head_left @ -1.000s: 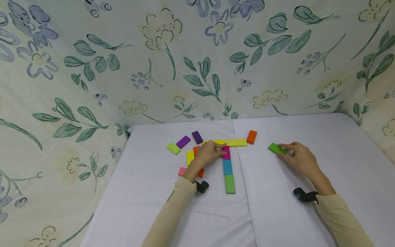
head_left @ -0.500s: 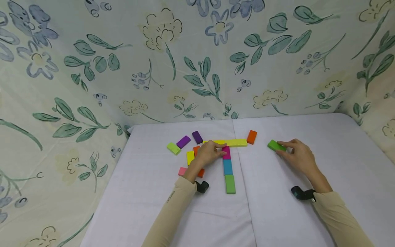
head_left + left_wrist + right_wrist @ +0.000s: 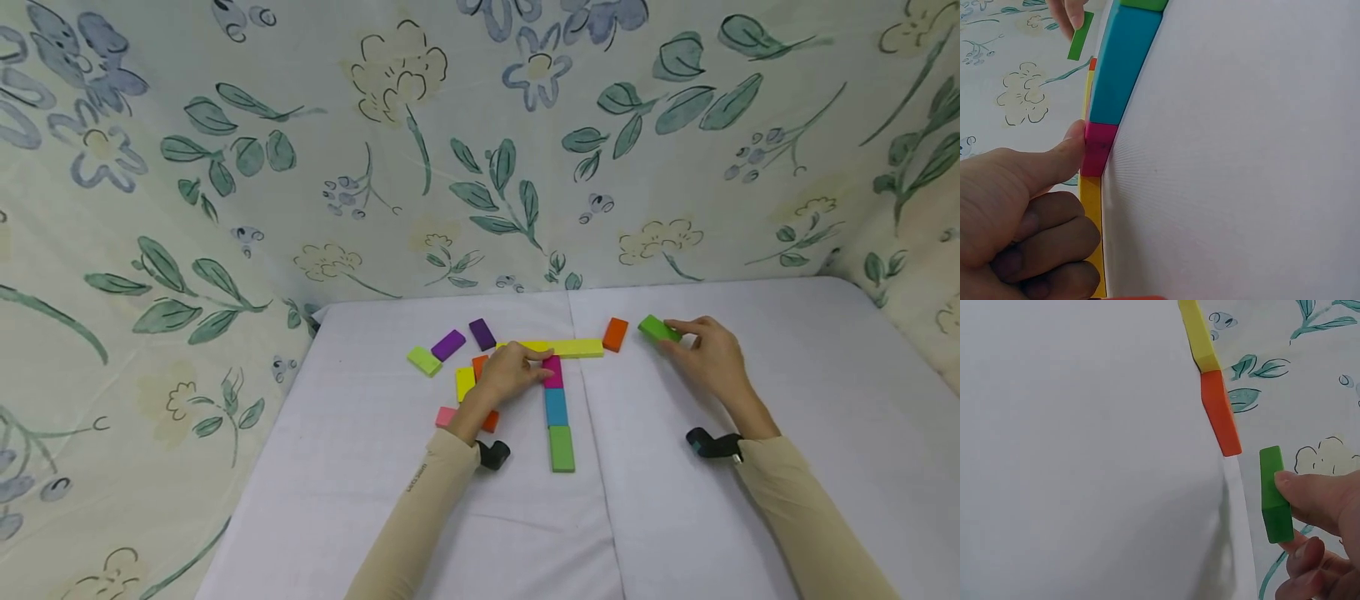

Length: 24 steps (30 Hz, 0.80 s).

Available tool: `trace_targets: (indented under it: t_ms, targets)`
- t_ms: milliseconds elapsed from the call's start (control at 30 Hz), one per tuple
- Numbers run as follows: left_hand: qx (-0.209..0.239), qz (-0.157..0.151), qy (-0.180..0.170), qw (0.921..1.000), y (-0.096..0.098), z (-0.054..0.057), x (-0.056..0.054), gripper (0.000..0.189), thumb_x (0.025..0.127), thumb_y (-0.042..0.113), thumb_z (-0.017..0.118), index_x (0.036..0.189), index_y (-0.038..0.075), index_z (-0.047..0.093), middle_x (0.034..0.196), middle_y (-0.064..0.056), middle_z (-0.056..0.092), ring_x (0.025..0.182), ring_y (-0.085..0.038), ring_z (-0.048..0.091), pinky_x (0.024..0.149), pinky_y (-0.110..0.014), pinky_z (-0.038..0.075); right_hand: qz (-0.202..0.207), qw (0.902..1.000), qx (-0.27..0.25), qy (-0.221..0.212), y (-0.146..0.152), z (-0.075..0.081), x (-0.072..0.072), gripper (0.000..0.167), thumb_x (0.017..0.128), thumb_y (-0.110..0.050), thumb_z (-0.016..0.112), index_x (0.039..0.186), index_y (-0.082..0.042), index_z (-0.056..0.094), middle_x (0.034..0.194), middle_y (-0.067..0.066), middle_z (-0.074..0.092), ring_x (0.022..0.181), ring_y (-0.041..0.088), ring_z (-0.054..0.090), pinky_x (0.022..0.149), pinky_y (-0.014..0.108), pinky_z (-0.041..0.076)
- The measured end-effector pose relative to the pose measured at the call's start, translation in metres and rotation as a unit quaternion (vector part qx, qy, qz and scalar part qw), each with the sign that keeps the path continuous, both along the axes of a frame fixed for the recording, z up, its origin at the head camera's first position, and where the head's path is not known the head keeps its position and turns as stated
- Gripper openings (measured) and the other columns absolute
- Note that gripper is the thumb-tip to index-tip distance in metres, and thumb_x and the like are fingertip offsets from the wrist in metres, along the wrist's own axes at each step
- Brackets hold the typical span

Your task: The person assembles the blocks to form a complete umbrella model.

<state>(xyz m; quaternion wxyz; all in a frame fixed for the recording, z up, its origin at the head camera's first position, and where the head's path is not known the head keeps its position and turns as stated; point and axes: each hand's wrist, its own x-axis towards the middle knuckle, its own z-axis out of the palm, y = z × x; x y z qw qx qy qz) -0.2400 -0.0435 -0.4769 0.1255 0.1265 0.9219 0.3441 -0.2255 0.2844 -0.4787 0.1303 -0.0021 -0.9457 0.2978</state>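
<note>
Tablecloth, green block in right fingers, magenta block in left fingers, lowermost in left wrist view only

left sleeve | dark lettering | seemingly too small to read

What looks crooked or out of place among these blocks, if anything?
The orange block at the right end of the yellow row is turned off that row's line, and the dark purple block near its left end slants too, which may be deliberate. I see no spill or damage.
</note>
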Motion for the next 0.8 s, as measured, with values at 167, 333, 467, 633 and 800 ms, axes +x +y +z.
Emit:
trace_targets:
  t_ms: [167, 333, 467, 633, 800]
  targets:
    - [-0.001, 0.002, 0.000, 1.0000, 0.000, 0.001, 0.000, 0.044, 0.091, 0.038, 0.079, 0.134, 0.035, 0.067, 0.130, -0.001, 0.072, 0.061, -0.013, 0.043, 0.054, -0.022, 0.030, 0.000, 1.0000, -0.008, 0.005, -0.015, 0.007, -0.020, 0.041, 0.093, -0.017, 0.078, 0.129, 0.001, 0.070, 0.112, 0.026, 0.061, 0.080, 0.030, 0.050, 0.063, 0.033, 0.038]
    - [-0.002, 0.004, -0.004, 1.0000, 0.001, 0.001, 0.000, 0.044, 0.091, 0.039, 0.078, 0.134, 0.035, 0.067, 0.123, -0.002, 0.073, 0.059, -0.013, 0.042, 0.054, -0.022, 0.030, 0.017, 0.9997, -0.015, 0.000, -0.030, 0.010, -0.039, 0.040, 0.093, -0.016, 0.078, 0.128, 0.002, 0.070, 0.113, 0.027, 0.061, 0.080, 0.031, 0.051, 0.063, 0.033, 0.039]
    - [-0.001, 0.007, -0.005, 1.0000, 0.001, -0.001, 0.001, 0.044, 0.091, 0.039, 0.078, 0.134, 0.037, 0.067, 0.132, 0.001, 0.071, 0.061, -0.013, 0.044, 0.055, -0.022, 0.031, 0.024, 0.9993, -0.026, -0.014, -0.042, 0.011, -0.050, 0.039, 0.094, -0.017, 0.076, 0.128, 0.001, 0.071, 0.117, 0.028, 0.061, 0.084, 0.033, 0.051, 0.067, 0.034, 0.039]
    - [-0.004, 0.007, -0.001, 1.0000, 0.001, 0.000, 0.000, 0.044, 0.092, 0.039, 0.078, 0.134, 0.036, 0.067, 0.134, 0.001, 0.070, 0.061, -0.013, 0.044, 0.054, -0.022, 0.031, 0.024, 0.9985, -0.038, -0.032, -0.052, 0.010, -0.060, 0.039, 0.095, -0.018, 0.075, 0.129, 0.001, 0.070, 0.118, 0.027, 0.060, 0.088, 0.035, 0.050, 0.071, 0.035, 0.038]
    - [-0.005, 0.008, -0.004, 1.0000, 0.000, 0.001, 0.000, 0.044, 0.092, 0.038, 0.078, 0.134, 0.036, 0.067, 0.126, 0.001, 0.071, 0.061, -0.013, 0.043, 0.054, -0.022, 0.030, 0.027, 0.9977, -0.044, -0.044, -0.059, 0.008, -0.067, 0.039, 0.094, -0.019, 0.075, 0.129, 0.000, 0.071, 0.122, 0.028, 0.060, 0.095, 0.038, 0.052, 0.074, 0.036, 0.038]
